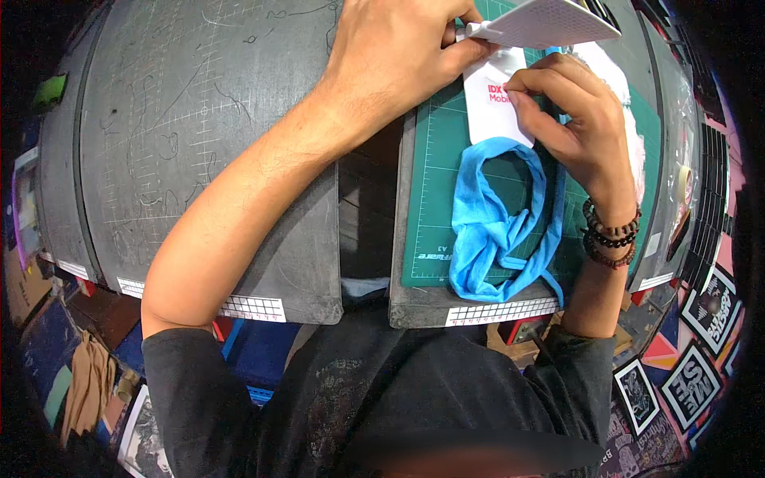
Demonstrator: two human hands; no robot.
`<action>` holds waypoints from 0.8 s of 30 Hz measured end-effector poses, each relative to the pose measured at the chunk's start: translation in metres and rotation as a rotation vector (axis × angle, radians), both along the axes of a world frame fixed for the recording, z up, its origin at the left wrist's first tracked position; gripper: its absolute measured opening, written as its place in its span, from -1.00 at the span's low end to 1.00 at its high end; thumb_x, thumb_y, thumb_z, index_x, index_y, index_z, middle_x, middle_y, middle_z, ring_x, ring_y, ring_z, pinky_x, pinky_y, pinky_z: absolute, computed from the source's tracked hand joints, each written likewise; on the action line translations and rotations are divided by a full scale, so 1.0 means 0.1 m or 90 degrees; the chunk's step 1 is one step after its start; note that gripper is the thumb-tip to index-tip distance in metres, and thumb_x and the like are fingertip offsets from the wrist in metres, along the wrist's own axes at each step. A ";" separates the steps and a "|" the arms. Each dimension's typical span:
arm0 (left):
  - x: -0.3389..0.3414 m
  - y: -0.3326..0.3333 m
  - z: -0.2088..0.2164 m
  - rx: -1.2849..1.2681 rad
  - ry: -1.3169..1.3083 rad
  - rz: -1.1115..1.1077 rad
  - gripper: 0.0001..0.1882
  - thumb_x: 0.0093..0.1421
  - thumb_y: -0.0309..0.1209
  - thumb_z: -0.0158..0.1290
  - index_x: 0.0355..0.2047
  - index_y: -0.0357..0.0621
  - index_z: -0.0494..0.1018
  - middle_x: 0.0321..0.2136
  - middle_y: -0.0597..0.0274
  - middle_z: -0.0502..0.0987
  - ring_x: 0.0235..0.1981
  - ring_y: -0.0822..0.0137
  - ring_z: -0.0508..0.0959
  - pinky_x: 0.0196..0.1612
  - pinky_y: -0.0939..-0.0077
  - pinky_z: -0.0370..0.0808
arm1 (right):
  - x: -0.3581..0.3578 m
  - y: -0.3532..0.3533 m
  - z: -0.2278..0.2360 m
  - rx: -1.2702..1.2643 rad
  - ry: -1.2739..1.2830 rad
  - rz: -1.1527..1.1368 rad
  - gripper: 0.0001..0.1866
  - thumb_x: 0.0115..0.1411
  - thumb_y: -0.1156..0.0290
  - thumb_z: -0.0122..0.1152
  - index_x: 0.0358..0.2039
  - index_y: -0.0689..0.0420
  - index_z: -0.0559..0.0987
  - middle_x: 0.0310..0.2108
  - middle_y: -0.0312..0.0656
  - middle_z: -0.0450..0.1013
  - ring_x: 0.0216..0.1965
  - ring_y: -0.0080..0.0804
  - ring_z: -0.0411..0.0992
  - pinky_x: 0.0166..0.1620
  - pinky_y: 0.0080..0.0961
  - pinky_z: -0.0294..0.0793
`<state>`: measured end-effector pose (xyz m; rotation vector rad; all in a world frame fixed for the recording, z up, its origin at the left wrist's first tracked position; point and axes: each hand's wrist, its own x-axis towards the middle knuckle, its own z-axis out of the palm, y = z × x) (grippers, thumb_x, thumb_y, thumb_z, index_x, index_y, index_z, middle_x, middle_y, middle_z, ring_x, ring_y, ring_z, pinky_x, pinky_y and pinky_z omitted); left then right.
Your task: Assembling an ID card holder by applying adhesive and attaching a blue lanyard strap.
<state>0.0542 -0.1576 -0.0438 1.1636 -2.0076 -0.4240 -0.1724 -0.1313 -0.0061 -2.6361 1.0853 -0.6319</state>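
Observation:
My left hand [422,40] reaches to the top, its thumb and fingers closed at the left end of a white dotted panel [558,24] with a rounded edge. Below the panel a white tag-like piece [488,119] with red print lies on a green cutting mat [430,207]. Over the print, my right hand [574,103] has thumb and forefinger pinched together; whatever is between them is too small to make out. A bright blue strip of cloth [478,255] lies looped and knotted just below the white piece.
The mat rests on a dark grey board [398,307]. A second grey board [159,119], scratched and marked with lines, is at the left, across a dark gap [368,215]. White material [610,72] and clear plastic [677,135] are at the right, near framed prints [692,386].

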 end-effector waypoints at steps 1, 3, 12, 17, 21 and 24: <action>0.00 0.00 0.00 0.003 -0.005 0.001 -0.79 0.02 -0.37 0.34 -0.35 -0.19 0.64 -0.52 0.21 0.56 -0.30 0.14 0.47 -0.15 0.18 0.40 | 0.00 0.00 0.00 0.014 -0.004 -0.004 -0.88 0.10 0.48 0.37 -0.32 0.15 0.64 -0.34 -0.16 0.53 -0.30 -0.15 0.54 -0.21 -0.32 0.53; 0.00 0.02 0.01 -0.007 -0.001 0.000 -0.79 0.03 -0.37 0.34 -0.35 -0.19 0.64 -0.52 0.21 0.56 -0.29 0.14 0.47 -0.15 0.18 0.40 | -0.01 0.00 0.00 0.028 -0.008 -0.008 -0.88 0.10 0.48 0.37 -0.32 0.15 0.64 -0.34 -0.16 0.53 -0.30 -0.15 0.54 -0.21 -0.32 0.53; 0.00 0.01 0.02 0.002 0.000 -0.001 -0.80 0.04 -0.36 0.33 -0.36 -0.19 0.64 -0.52 0.21 0.56 -0.29 0.14 0.47 -0.14 0.18 0.39 | -0.02 0.00 0.00 0.044 -0.015 -0.008 -0.87 0.10 0.49 0.38 -0.30 0.17 0.65 -0.31 -0.14 0.55 -0.27 -0.16 0.55 -0.17 -0.33 0.53; 0.00 0.00 0.01 0.007 -0.002 0.004 -0.80 0.04 -0.36 0.33 -0.37 -0.20 0.64 -0.52 0.21 0.56 -0.29 0.14 0.47 -0.13 0.18 0.38 | -0.03 -0.01 0.00 0.043 -0.011 -0.001 -0.86 0.11 0.48 0.38 -0.30 0.17 0.66 -0.30 -0.15 0.56 -0.26 -0.16 0.56 -0.17 -0.32 0.53; 0.00 0.02 0.02 -0.012 0.009 0.001 -0.81 0.04 -0.35 0.33 -0.37 -0.19 0.64 -0.53 0.21 0.56 -0.29 0.14 0.47 -0.14 0.18 0.39 | -0.03 0.00 0.02 0.048 0.006 -0.011 -0.86 0.11 0.47 0.38 -0.30 0.17 0.66 -0.30 -0.15 0.56 -0.26 -0.16 0.56 -0.18 -0.33 0.53; 0.00 0.03 0.02 -0.013 0.014 -0.001 -0.81 0.04 -0.35 0.33 -0.37 -0.19 0.65 -0.53 0.21 0.56 -0.29 0.14 0.47 -0.14 0.19 0.39 | -0.03 -0.01 0.02 0.016 0.010 0.011 -0.86 0.11 0.45 0.38 -0.30 0.16 0.66 -0.30 -0.15 0.56 -0.25 -0.16 0.57 -0.19 -0.33 0.54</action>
